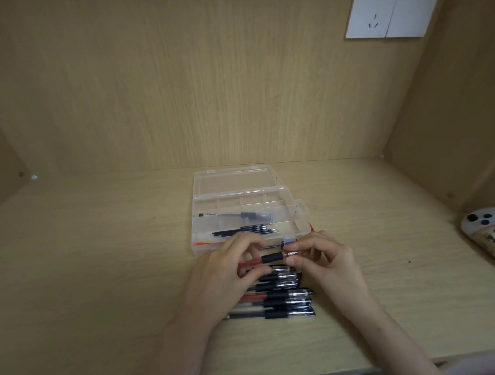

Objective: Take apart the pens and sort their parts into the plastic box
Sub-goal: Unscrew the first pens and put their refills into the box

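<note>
Two bare hands meet just near of the plastic box [299, 213], holding one pen [270, 258] level above the bench [102, 281]. The left hand [225, 274] grips the pen's red barrel and black sleeve, its fingers [250, 243] curled over the top with the thumb underneath. The right hand [330, 261] pinches the metal tip end, fingers [305, 246] narrow and bent. The pen lies left to right with its tip to the right. Whether the tip piece has come loose cannot be told.

The plastic box is clear and open, its lid [234, 179] laid flat on the far side. Long compartments run left to right. One holds a dark bluish pen barrel [242, 215]. The next one nearer holds several thin dark refills [245, 231] side by side. The nearest strip shows something red-orange [200, 243] at its left end, partly hidden by the left hand. A small blue piece [283, 243] sits at the box's near right corner.

Beneath the hands a row of pens [283, 300] lies side by side on the bench, black sleeves and clear caps toward the right — one has a red barrel. At the right edge of the bench rests a white object [486, 223] with black dots, and a white wall socket [393, 10] sits high on the back panel.
</note>
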Demonstrator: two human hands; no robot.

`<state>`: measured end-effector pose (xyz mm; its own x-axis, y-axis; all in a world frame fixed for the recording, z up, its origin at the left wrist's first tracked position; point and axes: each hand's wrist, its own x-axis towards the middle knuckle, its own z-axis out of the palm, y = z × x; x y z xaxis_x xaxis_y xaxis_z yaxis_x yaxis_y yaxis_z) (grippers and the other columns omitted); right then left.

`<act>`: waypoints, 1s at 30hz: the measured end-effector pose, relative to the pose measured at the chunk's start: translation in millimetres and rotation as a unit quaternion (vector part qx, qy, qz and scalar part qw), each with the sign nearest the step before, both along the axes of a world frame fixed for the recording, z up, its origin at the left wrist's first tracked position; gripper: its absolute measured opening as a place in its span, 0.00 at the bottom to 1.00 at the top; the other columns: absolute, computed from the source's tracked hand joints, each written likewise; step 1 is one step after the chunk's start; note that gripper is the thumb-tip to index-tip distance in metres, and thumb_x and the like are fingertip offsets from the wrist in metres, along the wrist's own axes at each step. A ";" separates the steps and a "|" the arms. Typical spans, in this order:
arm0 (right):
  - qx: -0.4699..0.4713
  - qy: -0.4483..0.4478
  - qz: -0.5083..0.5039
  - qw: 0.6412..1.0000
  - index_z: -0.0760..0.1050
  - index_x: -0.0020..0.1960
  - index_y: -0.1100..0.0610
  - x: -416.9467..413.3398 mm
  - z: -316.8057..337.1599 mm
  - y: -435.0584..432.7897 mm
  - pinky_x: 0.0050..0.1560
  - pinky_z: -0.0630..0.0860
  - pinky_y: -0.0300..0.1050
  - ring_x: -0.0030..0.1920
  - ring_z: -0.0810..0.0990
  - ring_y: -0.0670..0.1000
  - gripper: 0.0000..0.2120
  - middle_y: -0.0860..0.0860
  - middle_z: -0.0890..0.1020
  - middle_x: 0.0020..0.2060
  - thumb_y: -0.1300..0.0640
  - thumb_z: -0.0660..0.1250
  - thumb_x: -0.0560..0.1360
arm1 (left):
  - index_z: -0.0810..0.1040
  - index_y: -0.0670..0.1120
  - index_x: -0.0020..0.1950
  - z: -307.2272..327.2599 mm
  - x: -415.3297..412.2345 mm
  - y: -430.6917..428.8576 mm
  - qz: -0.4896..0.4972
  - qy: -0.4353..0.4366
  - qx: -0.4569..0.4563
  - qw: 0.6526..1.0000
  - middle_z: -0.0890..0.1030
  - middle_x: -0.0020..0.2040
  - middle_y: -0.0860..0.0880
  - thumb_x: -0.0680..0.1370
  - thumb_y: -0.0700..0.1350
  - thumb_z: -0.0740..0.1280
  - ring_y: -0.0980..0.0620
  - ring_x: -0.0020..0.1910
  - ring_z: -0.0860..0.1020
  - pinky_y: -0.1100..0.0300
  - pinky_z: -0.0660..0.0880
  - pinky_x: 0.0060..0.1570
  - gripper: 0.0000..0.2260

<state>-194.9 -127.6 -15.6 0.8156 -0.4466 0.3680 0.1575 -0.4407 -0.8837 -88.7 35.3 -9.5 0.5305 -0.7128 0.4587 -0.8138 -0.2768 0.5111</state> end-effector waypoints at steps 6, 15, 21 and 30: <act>0.016 0.001 -0.001 1.000 0.83 0.40 0.50 -1.2 3.2 -1.6 0.43 0.70 0.32 0.39 0.74 0.42 0.07 0.48 0.81 0.38 0.54 0.74 0.62 | 0.77 0.58 0.49 -3.9 2.0 -1.2 0.005 -0.004 0.003 1.000 0.80 0.42 0.62 0.74 0.63 0.57 0.65 0.41 0.77 0.64 0.76 0.41 0.15; 0.061 0.018 0.018 0.998 0.84 0.40 0.49 -3.7 5.8 -7.7 0.41 0.68 0.32 0.37 0.73 0.43 0.08 0.54 0.82 0.38 0.55 0.74 0.61 | 0.79 0.53 0.45 -1.9 1.1 0.2 0.016 -0.024 0.012 0.999 0.80 0.34 0.58 0.78 0.57 0.54 0.59 0.34 0.76 0.70 0.67 0.31 0.16; 0.057 0.029 -0.042 0.997 0.83 0.42 0.51 -14.3 11.4 -17.5 0.35 0.66 0.31 0.32 0.68 0.41 0.09 0.61 0.79 0.37 0.52 0.72 0.62 | 0.79 0.53 0.45 -1.1 2.3 1.4 0.040 -0.045 -0.011 0.998 0.80 0.35 0.59 0.78 0.56 0.53 0.61 0.33 0.76 0.71 0.68 0.31 0.16; 0.436 -0.090 -0.019 0.895 0.79 0.37 0.54 -18.4 15.1 -29.8 0.35 0.78 0.34 0.36 0.83 0.46 0.02 0.52 0.84 0.35 0.57 0.68 0.66 | 0.78 0.54 0.45 0.4 0.5 0.9 0.045 -0.035 -0.015 0.998 0.77 0.32 0.58 0.78 0.59 0.54 0.60 0.31 0.74 0.71 0.66 0.29 0.16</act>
